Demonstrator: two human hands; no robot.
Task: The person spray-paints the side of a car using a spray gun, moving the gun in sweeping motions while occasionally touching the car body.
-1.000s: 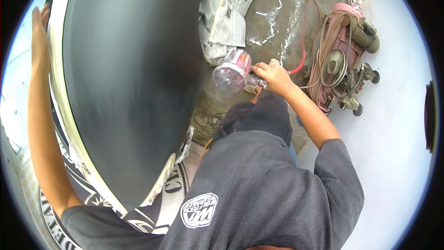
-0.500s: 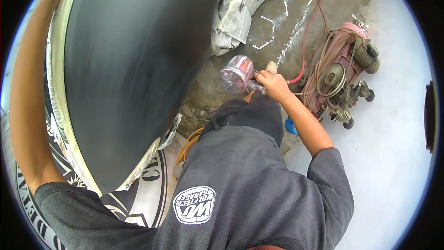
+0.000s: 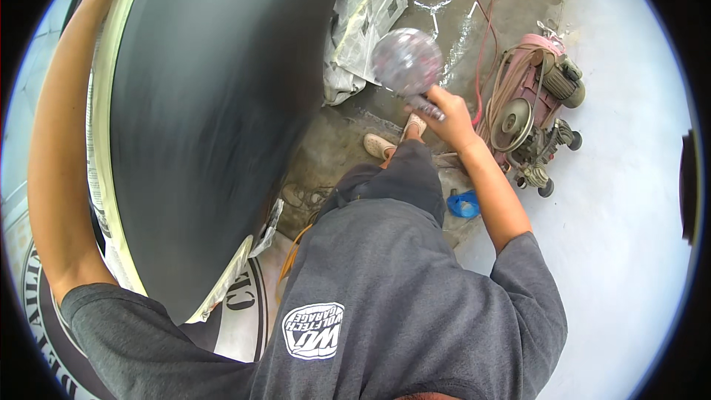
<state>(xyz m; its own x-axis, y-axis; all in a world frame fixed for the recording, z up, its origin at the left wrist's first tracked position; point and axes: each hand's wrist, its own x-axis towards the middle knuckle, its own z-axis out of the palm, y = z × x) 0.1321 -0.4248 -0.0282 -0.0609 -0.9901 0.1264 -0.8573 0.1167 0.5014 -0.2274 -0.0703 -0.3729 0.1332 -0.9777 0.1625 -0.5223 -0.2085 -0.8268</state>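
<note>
My right hand (image 3: 449, 120) is wrapped round the handle of a spray gun (image 3: 426, 107). The gun's round cup (image 3: 406, 61) looks clear or silvery with red streaks, is blurred, and is lifted toward the far side. A red air hose (image 3: 478, 107) runs close by the hand. To the left lies a large curved dark grey panel (image 3: 200, 126), like a car body panel, edged with pale masking tape (image 3: 104, 141). My left arm (image 3: 63, 148) reaches far forward along the panel's left edge. The left hand itself is cut off at the top of the picture.
A pink air compressor (image 3: 529, 96) with coiled hose and pulley stands at the right by a pale wall (image 3: 592, 252). Newspaper masking (image 3: 366, 22) covers something beyond the panel. A blue plastic bag (image 3: 464, 205) and my pale clogs (image 3: 378, 146) are on the concrete floor.
My right hand has raised the spray gun forward, and its cup now tilts toward me and appears higher in view. My view has shifted slightly. The left arm stays stretched out along the panel.
</note>
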